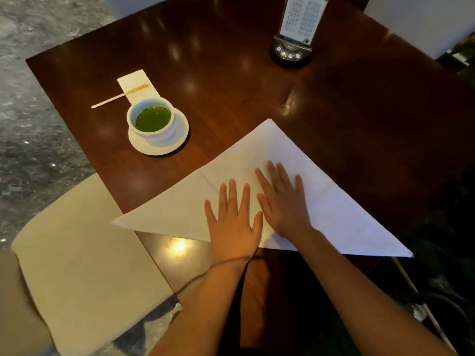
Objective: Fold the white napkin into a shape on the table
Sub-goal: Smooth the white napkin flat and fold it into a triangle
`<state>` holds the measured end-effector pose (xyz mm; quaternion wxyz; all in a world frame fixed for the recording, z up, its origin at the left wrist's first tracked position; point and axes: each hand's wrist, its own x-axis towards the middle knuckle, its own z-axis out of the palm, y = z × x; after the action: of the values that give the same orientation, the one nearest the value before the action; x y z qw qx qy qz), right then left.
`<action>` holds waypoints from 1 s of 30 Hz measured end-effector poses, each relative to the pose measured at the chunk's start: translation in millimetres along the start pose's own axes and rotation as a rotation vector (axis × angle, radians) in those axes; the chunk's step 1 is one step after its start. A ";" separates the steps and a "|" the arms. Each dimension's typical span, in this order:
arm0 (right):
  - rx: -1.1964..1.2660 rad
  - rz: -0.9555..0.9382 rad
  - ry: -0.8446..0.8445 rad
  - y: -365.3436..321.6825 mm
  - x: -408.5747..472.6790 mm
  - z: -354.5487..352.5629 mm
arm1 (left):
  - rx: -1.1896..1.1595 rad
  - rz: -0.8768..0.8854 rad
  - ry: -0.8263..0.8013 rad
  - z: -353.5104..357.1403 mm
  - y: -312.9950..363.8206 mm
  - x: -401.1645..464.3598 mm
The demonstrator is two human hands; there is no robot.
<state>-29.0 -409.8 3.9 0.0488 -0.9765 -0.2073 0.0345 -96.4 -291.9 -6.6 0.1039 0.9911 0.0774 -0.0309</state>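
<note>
The white napkin lies flat on the dark wooden table, folded into a large triangle with its apex pointing away from me. Its left corner hangs past the table's left edge, and its right corner reaches the near right edge. My left hand rests palm down on the napkin's near middle, fingers spread. Just to its right, my right hand also presses flat on the cloth with fingers apart. Neither hand grips anything.
A white cup of green liquid on a saucer stands left of the napkin. Behind it lie a wooden stirrer and a small paper slip. A menu stand is at the far right. A beige chair seat sits lower left.
</note>
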 end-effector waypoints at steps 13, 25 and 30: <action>-0.057 0.114 -0.026 31.5 99.1 -9.2 | 0.076 0.013 -0.020 -3.1 -3.5 1.7; 0.026 0.352 -0.048 126.7 -103.5 -45.5 | 0.065 0.012 0.003 -5.5 -0.2 0.6; 0.134 0.648 -0.003 143.8 -149.9 -55.4 | 0.076 0.014 0.003 -6.6 1.6 0.7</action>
<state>-103.1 -606.2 50.3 0.0989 -0.9862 0.1166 0.0634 -95.1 -291.9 0.1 0.0661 0.9949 0.0694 -0.0316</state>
